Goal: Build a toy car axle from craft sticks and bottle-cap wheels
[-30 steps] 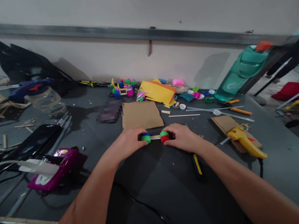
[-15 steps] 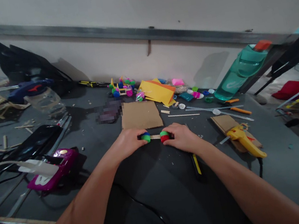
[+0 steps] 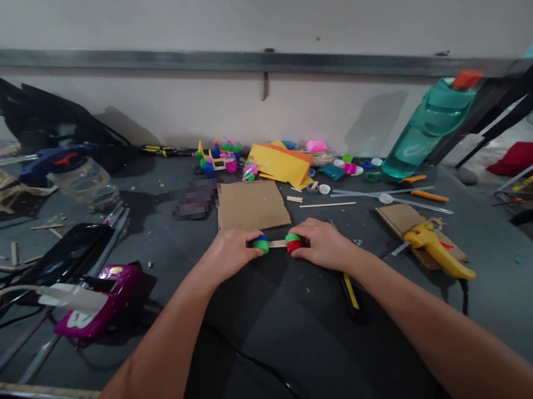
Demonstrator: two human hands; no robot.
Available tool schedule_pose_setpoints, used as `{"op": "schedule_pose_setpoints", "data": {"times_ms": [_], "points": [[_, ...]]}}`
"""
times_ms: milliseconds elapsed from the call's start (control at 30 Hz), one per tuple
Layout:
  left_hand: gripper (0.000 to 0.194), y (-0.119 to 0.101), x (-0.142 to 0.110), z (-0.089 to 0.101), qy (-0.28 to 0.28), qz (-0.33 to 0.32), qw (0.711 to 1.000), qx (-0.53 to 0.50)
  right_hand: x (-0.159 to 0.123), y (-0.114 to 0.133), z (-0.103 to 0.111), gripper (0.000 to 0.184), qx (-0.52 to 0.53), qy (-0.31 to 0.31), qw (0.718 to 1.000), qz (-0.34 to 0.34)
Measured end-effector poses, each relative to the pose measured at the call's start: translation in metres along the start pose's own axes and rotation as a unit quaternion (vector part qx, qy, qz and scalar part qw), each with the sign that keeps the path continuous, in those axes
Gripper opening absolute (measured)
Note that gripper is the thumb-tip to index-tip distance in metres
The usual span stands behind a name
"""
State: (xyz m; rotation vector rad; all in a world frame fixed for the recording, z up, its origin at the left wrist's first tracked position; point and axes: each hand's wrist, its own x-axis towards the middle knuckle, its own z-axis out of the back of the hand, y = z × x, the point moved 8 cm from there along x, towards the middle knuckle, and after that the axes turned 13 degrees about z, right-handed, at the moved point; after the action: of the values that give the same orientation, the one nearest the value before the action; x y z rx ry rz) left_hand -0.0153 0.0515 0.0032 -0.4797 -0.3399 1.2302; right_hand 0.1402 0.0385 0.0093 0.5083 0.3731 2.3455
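Two hands [image 3: 229, 254] at cluttered dark workbench [image 3: 318, 333]

Blue-and-green bottle caps [image 3: 261, 245], green-and-red bottle caps [image 3: 293, 242], a pale tan wooden stick [image 3: 277, 243]. Plain brown cardboard [image 3: 251, 205], bright yellow-and-orange paper [image 3: 278, 165], an orange-capped teal bottle [image 3: 430, 128], a red-marked yellow glue gun [image 3: 437, 252], a magenta-and-white device [image 3: 95, 304], all on a dark grey tabletop [image 3: 283, 305].

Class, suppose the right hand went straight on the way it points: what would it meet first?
The right hand would meet the red and green caps first; its fingers seem already against them.
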Motion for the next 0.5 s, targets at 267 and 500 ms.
{"op": "schedule_pose_setpoints", "data": {"times_ms": [267,500], "points": [[0.021,0.0016,0.0007,0.0002,0.002,-0.001,1.000,-0.026,0.0005,0.0014,0.0007,0.016,0.002,-0.003,1.000,0.002],[0.023,-0.0001,0.0008,0.0003,0.009,0.005,1.000,-0.016,0.0005,0.0014,-0.0002,0.015,0.013,-0.007,1.000,0.000]]}}
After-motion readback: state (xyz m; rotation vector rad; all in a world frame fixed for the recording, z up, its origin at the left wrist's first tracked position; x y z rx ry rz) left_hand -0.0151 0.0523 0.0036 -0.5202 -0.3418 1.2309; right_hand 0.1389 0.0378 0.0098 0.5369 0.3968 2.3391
